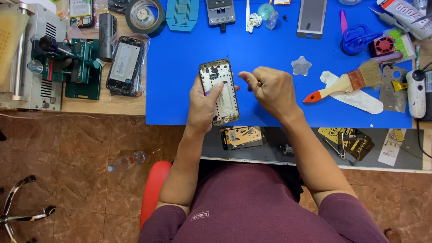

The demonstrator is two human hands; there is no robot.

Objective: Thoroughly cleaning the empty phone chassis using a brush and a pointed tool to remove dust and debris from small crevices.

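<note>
My left hand point(204, 104) grips an opened phone frame point(219, 90) with a gold rim and white inner plate, held above the blue mat point(279, 54); the thumb rests across its middle. Just to its right, my right hand point(269, 90) is closed, with thumb and forefinger pinching something tiny near the frame's upper right edge. What it pinches is too small to make out.
A paintbrush point(344, 83) with an orange handle lies right of my hands beside a grey star-shaped piece point(301, 66). Another phone point(126, 65) and a green fixture point(78, 67) sit on the wooden bench at left. A tape roll point(145, 16) and tools line the far edge. Parts point(241, 136) lie on a lower shelf.
</note>
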